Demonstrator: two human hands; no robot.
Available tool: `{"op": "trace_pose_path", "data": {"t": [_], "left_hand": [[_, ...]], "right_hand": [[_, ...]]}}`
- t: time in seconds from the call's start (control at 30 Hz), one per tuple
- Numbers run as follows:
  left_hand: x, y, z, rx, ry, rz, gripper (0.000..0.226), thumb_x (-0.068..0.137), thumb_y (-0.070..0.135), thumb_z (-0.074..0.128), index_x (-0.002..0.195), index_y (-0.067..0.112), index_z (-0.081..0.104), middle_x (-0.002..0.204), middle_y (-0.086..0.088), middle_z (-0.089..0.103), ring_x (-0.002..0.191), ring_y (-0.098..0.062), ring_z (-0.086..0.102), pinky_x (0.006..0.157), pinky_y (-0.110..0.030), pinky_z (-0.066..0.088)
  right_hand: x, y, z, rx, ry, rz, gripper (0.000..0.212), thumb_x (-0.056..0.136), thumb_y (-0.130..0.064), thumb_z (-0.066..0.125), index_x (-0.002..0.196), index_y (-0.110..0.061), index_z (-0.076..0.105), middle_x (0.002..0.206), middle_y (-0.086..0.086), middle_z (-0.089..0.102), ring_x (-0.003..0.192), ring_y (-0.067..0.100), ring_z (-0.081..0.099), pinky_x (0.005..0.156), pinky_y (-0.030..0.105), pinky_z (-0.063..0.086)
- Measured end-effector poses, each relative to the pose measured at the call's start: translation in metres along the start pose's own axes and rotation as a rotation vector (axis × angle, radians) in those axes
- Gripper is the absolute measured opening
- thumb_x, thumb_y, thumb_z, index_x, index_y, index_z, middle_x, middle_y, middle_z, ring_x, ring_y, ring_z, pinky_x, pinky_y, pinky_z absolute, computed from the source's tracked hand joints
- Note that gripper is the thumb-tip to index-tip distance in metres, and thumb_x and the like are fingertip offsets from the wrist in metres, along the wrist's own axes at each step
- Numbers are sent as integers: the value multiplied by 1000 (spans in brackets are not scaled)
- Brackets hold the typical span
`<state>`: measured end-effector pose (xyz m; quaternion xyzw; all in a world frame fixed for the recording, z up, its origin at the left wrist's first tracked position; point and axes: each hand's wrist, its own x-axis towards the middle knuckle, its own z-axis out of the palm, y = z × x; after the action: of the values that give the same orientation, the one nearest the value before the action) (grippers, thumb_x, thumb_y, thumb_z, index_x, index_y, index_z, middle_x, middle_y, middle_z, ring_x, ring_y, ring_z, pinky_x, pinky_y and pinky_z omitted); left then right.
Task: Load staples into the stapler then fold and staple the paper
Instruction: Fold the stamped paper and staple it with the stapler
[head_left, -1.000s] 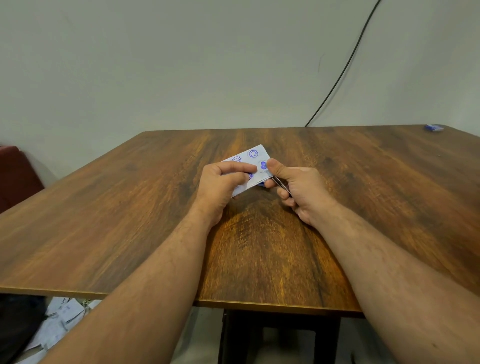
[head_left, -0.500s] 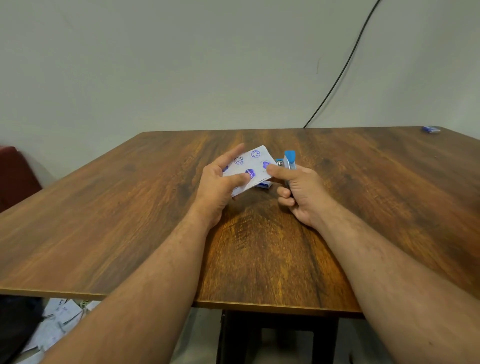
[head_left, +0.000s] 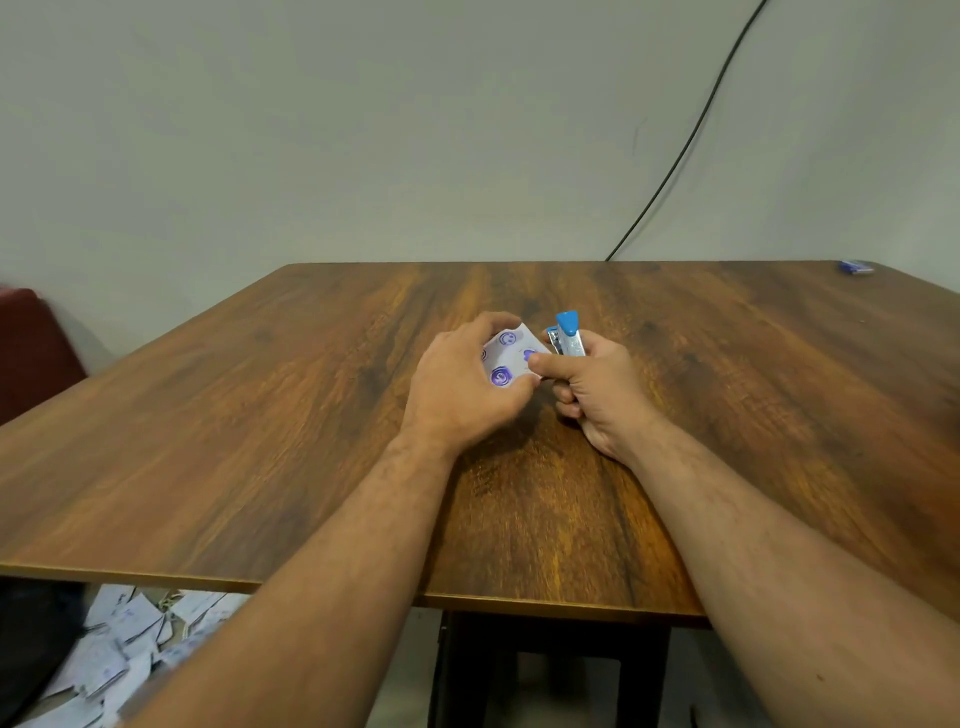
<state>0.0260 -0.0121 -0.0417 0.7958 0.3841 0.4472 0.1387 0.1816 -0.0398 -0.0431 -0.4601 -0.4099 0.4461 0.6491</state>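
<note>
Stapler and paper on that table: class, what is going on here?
A person sits at a wooden table. The left hand grips a small stamped paper, its fingers curled over the far edge. The right hand holds a blue stapler upright beside the paper, thumb resting on the paper's near corner. The paper is not in the stapler's mouth. A small blue box lies at the far right corner, and papers litter the floor.

A dark, wood-grained counter (head_left: 260, 441) stands against the wall, its near edge running across the lower part of the view. A small blue box (head_left: 856, 267) lies on it at the far right corner. Scattered white paper slips (head_left: 119, 654) lie on the floor below the counter's near left edge.
</note>
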Motion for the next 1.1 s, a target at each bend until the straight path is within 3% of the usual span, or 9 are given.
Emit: {"op": "trace_pose_path", "data": {"t": [0.23,0.5,0.63,0.7,0.77,0.83,0.93,1.0,1.1], "left_hand": [[-5,6,-7,-46,-46,-76,67,69,42,71,133,35,52,123,14,66,104,-6,64,88,-35,58],[-3,9,-21,245,57,-163,63,75,43,68,135,32,50,117,3,71,99,-21,67,87,-31,48],[-4,8,-35,352,-17,-295,59,78,44,67,131,26,49,118,-2,69,102,-25,64,87,-35,46],[-7,8,-39,412,-49,-376,55,78,45,64,126,22,50,116,-5,68,102,-28,63,84,-37,47],[-8,6,-41,458,-81,-452,51,79,44,62,122,19,50,116,-10,67,104,-34,63,83,-38,47],[-6,0,-43,494,-187,-539,51,83,47,60,123,18,49,123,-11,65,113,-36,60,101,-48,43],[-4,-8,-45,576,-348,-579,64,87,63,52,136,22,46,139,-9,56,133,-36,46,116,-63,16],[-4,-6,-50,632,-392,-502,63,91,61,50,142,23,45,147,-9,50,140,-34,38,118,-61,15],[-7,-1,-60,625,-443,-494,53,95,53,49,142,29,49,146,-6,52,137,-30,43,119,-58,17]], "right_hand": [[0,0,-3,21,3,8,23,86,5,69,104,-6,60,91,22,61,39,6,35,33,18,25],[-8,-8,-1,-26,40,18,10,91,-14,67,94,-6,62,89,16,62,43,8,38,34,18,24],[-12,-12,2,-73,88,12,19,89,-23,66,78,-8,61,77,13,57,43,11,41,37,19,24],[-16,-12,5,-166,107,-4,20,87,-23,65,72,-10,62,64,8,52,45,12,42,38,21,26],[-19,-12,7,-276,124,-12,15,87,-26,67,83,-13,72,54,1,52,46,13,45,41,24,31],[-25,-15,9,-406,127,-18,10,87,-31,69,89,-23,74,52,0,57,47,15,48,45,28,39],[-33,-23,11,-590,166,-72,11,87,-29,71,77,-29,71,62,4,66,46,17,53,48,31,47],[-37,-32,7,-816,213,-139,8,86,-31,72,89,-25,76,76,3,73,56,18,61,58,34,53],[-43,-43,-2,-1241,226,-196,29,86,-37,70,110,-21,75,103,3,74,92,24,66,80,37,54]]}}
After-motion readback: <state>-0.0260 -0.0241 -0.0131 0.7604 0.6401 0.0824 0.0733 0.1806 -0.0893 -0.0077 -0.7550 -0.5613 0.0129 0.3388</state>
